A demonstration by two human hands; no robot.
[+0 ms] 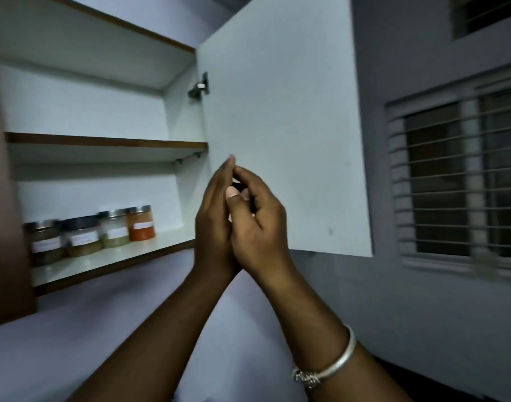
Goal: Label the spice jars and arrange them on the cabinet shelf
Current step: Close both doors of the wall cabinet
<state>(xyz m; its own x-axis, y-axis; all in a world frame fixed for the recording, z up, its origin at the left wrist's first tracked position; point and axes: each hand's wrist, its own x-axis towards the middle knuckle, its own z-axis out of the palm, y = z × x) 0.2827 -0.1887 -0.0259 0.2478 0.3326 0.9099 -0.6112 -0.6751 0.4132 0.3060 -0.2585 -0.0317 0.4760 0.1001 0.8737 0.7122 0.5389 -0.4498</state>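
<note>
Four labelled spice jars in row on lower cabinet shelf, toward left side; orange-filled jar at right end of row. I see left hand and right hand pressed together before open cabinet door. Left fingers straight, together; right fingers bent against them, cannot tell whether anything is pinched. Silver bangle on right wrist.

Four jars crowd the shelf left; right end free.
</note>
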